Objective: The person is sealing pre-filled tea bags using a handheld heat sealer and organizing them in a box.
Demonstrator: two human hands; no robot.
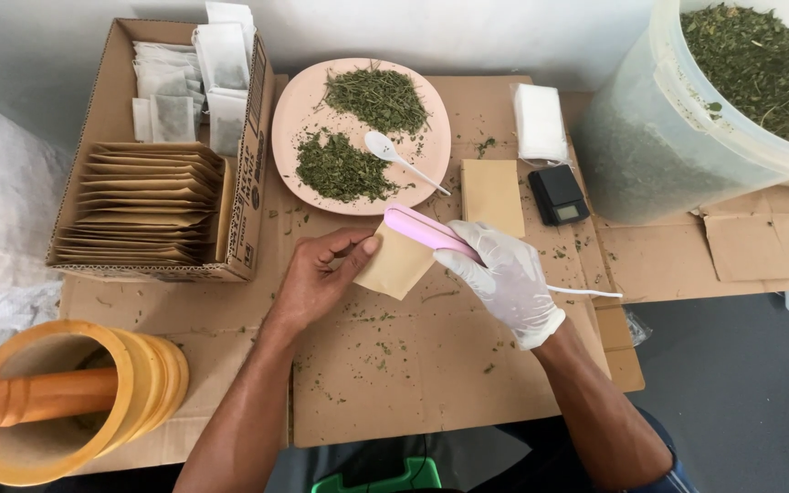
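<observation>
**Sachet pinched between two hands, just below the pink plate**

We take the pink plate point(285, 128) as our landmark and work left to right.

Far below-left of the plate: a yellow wooden mortar point(139, 383) lying on its side, an orange pestle point(29, 400) resting in its mouth. Directly left of the plate: an open cardboard box point(253, 173) with a fanned stack of brown paper envelopes point(143, 201) and, at its far end, white filter bags point(198, 78).

On the plate: two heaps of dried green herb point(362, 132) and a white spoon point(394, 157).

Just below the plate, our left hand point(317, 278), bare, pinches the left edge of a small tan sachet point(396, 263) between thumb and fingers. The sachet lies just right of that hand, and its upper edge sits under the pink handheld sealer point(426, 230). The sealer's long axis runs from upper left to lower right. Our right hand point(504, 278), in a white glove, is closed around its lower end; a white cord point(586, 292) trails off right. Both hands touch the work; the left is nearer the sachet's body.

Right of the plate: another tan envelope point(492, 194), a stack of white bags point(539, 120), a small black scale point(557, 194), then a large translucent bucket point(650, 137) full of dried herb.

Surface: flattened cardboard sheets point(394, 383), littered with herb flecks. Grey floor below-right, pale wall behind.
</observation>
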